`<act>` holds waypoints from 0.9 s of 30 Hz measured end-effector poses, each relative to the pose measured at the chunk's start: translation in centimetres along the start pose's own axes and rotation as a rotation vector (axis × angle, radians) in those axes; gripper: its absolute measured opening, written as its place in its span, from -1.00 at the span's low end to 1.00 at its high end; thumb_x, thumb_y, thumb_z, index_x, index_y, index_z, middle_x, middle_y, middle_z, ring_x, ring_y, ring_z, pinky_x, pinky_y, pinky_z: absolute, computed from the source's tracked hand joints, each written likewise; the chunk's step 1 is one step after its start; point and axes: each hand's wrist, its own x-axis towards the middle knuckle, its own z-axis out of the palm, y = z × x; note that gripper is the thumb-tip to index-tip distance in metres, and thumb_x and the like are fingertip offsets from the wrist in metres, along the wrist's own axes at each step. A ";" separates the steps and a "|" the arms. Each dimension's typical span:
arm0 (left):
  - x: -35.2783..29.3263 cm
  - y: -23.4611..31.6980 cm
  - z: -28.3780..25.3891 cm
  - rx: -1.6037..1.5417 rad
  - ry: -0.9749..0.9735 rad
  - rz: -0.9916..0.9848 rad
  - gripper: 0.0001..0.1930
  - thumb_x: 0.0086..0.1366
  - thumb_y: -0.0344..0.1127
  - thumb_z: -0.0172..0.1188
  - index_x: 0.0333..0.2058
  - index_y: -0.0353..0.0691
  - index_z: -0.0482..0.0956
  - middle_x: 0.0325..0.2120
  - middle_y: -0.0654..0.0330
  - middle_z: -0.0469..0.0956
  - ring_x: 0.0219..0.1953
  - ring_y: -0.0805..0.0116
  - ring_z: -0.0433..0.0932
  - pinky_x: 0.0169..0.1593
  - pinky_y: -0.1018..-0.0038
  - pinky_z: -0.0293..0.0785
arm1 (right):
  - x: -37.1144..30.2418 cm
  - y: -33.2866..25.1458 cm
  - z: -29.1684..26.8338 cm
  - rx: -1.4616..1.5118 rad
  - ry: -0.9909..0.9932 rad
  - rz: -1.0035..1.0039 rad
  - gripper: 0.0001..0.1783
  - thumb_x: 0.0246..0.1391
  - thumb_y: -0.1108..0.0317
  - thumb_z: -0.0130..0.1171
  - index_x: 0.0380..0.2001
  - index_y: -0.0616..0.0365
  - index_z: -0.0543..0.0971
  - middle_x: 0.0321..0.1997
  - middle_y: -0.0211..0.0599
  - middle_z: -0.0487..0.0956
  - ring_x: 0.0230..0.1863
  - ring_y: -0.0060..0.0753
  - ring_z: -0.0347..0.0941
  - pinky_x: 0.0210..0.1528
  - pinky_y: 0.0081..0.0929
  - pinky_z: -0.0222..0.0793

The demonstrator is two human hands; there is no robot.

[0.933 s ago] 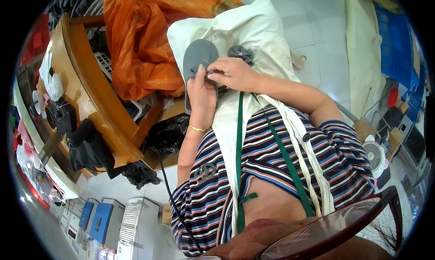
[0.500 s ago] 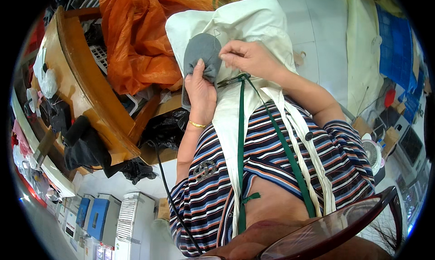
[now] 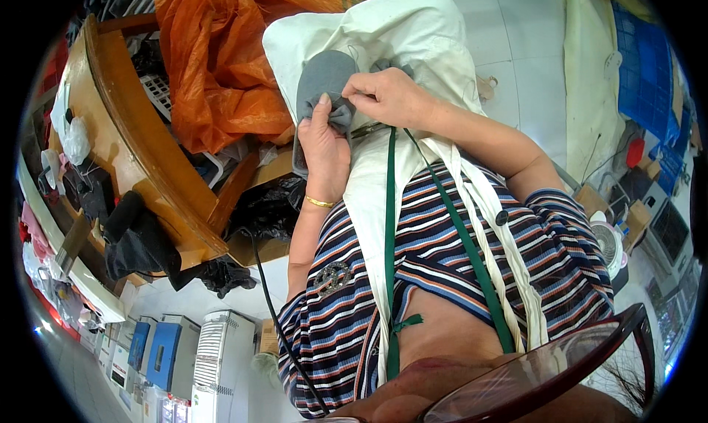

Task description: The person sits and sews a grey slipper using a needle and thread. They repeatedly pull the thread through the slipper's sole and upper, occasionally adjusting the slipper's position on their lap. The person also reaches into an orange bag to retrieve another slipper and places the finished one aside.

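Observation:
My left hand (image 3: 322, 144) grips a grey cloth piece (image 3: 321, 70) with a rounded end, its thumb pressed on top. Beside the thumb, a gathered grey bow (image 3: 341, 118) lies against the cloth. Just right of it, my right hand (image 3: 391, 98) has thumb and forefinger pinched together; a fine line like thread or a needle shows near the fingertips, too thin to name surely. Partly behind the right hand lies another grey gathered piece (image 3: 394, 67) on my white apron (image 3: 435, 25). A dark metal tool (image 3: 369, 130) hangs from a green ribbon (image 3: 391, 202) below the hands.
At the left stands a curved wooden furniture piece (image 3: 140, 143), with an orange plastic sheet (image 3: 214, 61) behind it. A carton holding black plastic (image 3: 265, 209) sits by my left forearm. A black cord (image 3: 267, 290) runs down past it. Blue crates (image 3: 638, 76) stand far right.
My right hand has moved left and slightly down, closer to the bow and my left thumb. The second grey piece behind it has come into view. The left hand keeps its grip.

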 end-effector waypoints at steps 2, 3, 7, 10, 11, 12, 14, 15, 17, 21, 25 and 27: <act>0.1 0.2 0.1 0.004 0.006 -0.003 -0.82 0.37 -0.33 0.19 -0.15 -0.31 0.56 -0.17 0.18 0.62 -0.13 0.43 0.57 0.02 0.47 0.45 | 0.2 0.2 0.1 -0.010 -0.005 -0.008 -0.81 0.14 0.35 0.14 -0.23 0.20 0.58 -0.37 -0.09 0.65 -0.38 -0.12 0.61 -0.31 -0.36 0.48; 0.2 0.2 0.0 0.005 0.004 -0.004 -0.82 0.36 -0.33 0.19 -0.15 -0.31 0.56 -0.17 0.18 0.62 -0.13 0.43 0.57 0.02 0.47 0.45 | 0.2 0.2 0.2 -0.009 -0.005 -0.009 -0.81 0.13 0.35 0.14 -0.23 0.20 0.59 -0.37 -0.09 0.65 -0.37 -0.12 0.61 -0.31 -0.36 0.49; 0.3 0.3 -0.1 0.000 -0.005 -0.001 -0.82 0.36 -0.34 0.19 -0.15 -0.31 0.56 -0.17 0.18 0.62 -0.13 0.43 0.57 0.01 0.48 0.46 | 0.4 0.3 0.2 -0.010 -0.016 -0.004 -0.81 0.12 0.37 0.14 -0.22 0.19 0.60 -0.35 -0.09 0.65 -0.35 -0.13 0.62 -0.29 -0.37 0.49; 0.4 0.4 -0.1 -0.002 -0.012 0.004 -0.82 0.36 -0.35 0.19 -0.15 -0.32 0.56 -0.17 0.18 0.62 -0.13 0.43 0.58 0.01 0.48 0.47 | 0.5 0.4 0.3 -0.014 -0.023 0.004 -0.80 0.11 0.38 0.14 -0.22 0.19 0.60 -0.35 -0.09 0.65 -0.35 -0.13 0.62 -0.29 -0.38 0.49; 0.5 0.4 -0.1 -0.002 -0.014 0.004 -0.82 0.36 -0.35 0.19 -0.14 -0.32 0.56 -0.17 0.18 0.62 -0.13 0.43 0.58 0.01 0.48 0.47 | 0.5 0.5 0.3 -0.015 -0.025 0.007 -0.80 0.10 0.38 0.14 -0.22 0.19 0.60 -0.36 -0.09 0.65 -0.35 -0.13 0.62 -0.29 -0.38 0.49; 0.6 0.3 -0.2 -0.005 -0.016 0.005 -0.82 0.36 -0.35 0.19 -0.14 -0.32 0.56 -0.17 0.18 0.62 -0.13 0.43 0.58 0.01 0.48 0.47 | 0.5 0.4 0.2 -0.019 -0.028 0.009 -0.80 0.10 0.38 0.13 -0.21 0.19 0.60 -0.36 -0.09 0.65 -0.36 -0.13 0.62 -0.29 -0.38 0.49; 0.8 0.0 -0.5 -0.010 -0.019 0.009 -0.82 0.36 -0.35 0.19 -0.14 -0.33 0.56 -0.16 0.18 0.62 -0.13 0.43 0.58 0.01 0.48 0.47 | 0.5 0.2 0.1 -0.025 -0.035 0.013 -0.80 0.10 0.38 0.13 -0.21 0.19 0.60 -0.37 -0.09 0.65 -0.36 -0.14 0.61 -0.29 -0.38 0.49; 0.8 0.0 -0.6 -0.004 -0.015 0.006 -0.82 0.37 -0.35 0.19 -0.14 -0.33 0.56 -0.16 0.18 0.62 -0.13 0.43 0.58 0.01 0.48 0.47 | 0.5 0.4 0.1 -0.033 -0.031 0.004 -0.80 0.10 0.38 0.13 -0.21 0.19 0.60 -0.37 -0.09 0.65 -0.37 -0.14 0.61 -0.30 -0.38 0.49; 0.7 -0.2 -0.7 0.011 -0.006 0.001 -0.81 0.37 -0.35 0.18 -0.14 -0.33 0.56 -0.17 0.18 0.62 -0.14 0.44 0.58 0.01 0.48 0.48 | 0.5 0.7 0.2 -0.045 -0.023 -0.015 -0.80 0.10 0.38 0.13 -0.21 0.19 0.60 -0.38 -0.09 0.64 -0.38 -0.14 0.61 -0.31 -0.38 0.48; 0.1 -0.7 -0.3 0.032 -0.020 -0.021 -0.81 0.38 -0.34 0.18 -0.14 -0.33 0.56 -0.17 0.17 0.62 -0.13 0.43 0.58 0.01 0.47 0.48 | 0.4 -0.1 -0.7 0.007 -0.054 0.054 -0.81 0.03 0.34 0.09 -0.32 0.19 0.59 -0.41 -0.04 0.62 -0.34 0.05 0.59 -0.27 -0.21 0.49; -0.2 -0.6 0.3 0.020 -0.017 -0.004 -0.81 0.38 -0.33 0.17 -0.13 -0.33 0.55 -0.17 0.18 0.62 -0.14 0.43 0.58 0.01 0.47 0.47 | 0.2 0.1 -0.4 0.033 -0.044 0.056 -0.82 0.09 0.33 0.08 -0.28 0.16 0.57 -0.40 -0.06 0.63 -0.33 0.04 0.59 -0.26 -0.20 0.49; -0.1 0.0 0.4 0.024 -0.010 -0.009 -0.80 0.38 -0.33 0.17 -0.13 -0.33 0.55 -0.17 0.18 0.61 -0.15 0.43 0.57 0.01 0.46 0.47 | 0.2 0.5 0.2 0.039 -0.026 0.038 -0.82 0.13 0.32 0.08 -0.25 0.14 0.57 -0.39 -0.08 0.64 -0.32 0.03 0.60 -0.25 -0.19 0.50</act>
